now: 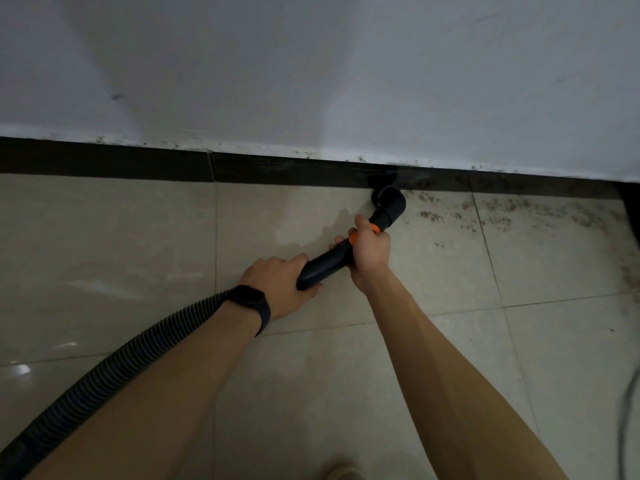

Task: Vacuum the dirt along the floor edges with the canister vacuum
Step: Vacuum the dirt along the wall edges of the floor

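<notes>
Corrugated hose (114, 368) comes in from 7 o'clock under the left forearm; the canister is out of frame. Left hand (277, 282), smartwatch (251, 301) on the wrist, wraps the rear end of the black wand (325, 263) where the hose joins. Right hand (369, 252) grips the wand further up, at the orange collar (353, 239), thumb along the top. Both hands are loaded, nothing free. Elbow nozzle (389, 204) sits at about 1 o'clock of the hands, mouth hidden, aimed into the joint between floor tile (104, 254) and skirting (121, 161). My read on the step: mid-pass along the wall edge. Tile at 9 o'clock of the nozzle looks clean. Dirt (502, 211) starts just beside the nozzle and spreads toward 3 o'clock, brown specks thickest near the skirting. Next move likely calls for sliding the nozzle toward 3 o'clock, tight to the skirting, with the left hand feeding hose so it doesn't pull the head off line. Floor tile is glossy beige with thin grout lines and glare at 8 o'clock. A thin cable (627, 410) hangs at the right edge near 4 o'clock and could snag. Skirting is dark, with specks along its top edge. Above it is a plain white wall (311, 64) with a few marks.
</notes>
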A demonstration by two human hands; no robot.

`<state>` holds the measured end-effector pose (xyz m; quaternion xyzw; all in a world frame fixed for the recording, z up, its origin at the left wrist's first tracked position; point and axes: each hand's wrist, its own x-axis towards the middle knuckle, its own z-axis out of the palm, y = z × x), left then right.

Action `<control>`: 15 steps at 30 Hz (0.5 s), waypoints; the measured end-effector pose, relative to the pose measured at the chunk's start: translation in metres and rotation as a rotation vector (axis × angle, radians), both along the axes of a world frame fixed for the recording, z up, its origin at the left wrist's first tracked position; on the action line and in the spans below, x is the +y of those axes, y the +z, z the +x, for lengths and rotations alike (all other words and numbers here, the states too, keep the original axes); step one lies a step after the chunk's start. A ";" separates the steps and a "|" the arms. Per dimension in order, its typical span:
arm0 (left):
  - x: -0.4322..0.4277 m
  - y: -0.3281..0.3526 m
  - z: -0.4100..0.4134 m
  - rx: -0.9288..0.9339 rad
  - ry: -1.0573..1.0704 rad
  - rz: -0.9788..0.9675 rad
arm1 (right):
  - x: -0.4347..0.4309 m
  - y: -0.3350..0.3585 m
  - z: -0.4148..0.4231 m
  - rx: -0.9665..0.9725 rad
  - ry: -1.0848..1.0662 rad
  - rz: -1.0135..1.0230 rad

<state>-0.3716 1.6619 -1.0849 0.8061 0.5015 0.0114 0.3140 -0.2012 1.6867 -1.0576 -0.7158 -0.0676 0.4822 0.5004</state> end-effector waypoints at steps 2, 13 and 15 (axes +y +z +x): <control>-0.002 0.001 -0.003 -0.005 0.021 -0.007 | 0.001 0.002 -0.003 0.002 0.013 -0.006; -0.039 -0.001 -0.104 0.043 0.171 -0.069 | -0.020 -0.002 -0.105 -0.013 0.147 -0.028; -0.050 -0.002 -0.134 0.069 0.221 -0.085 | -0.027 -0.004 -0.136 -0.028 0.166 -0.031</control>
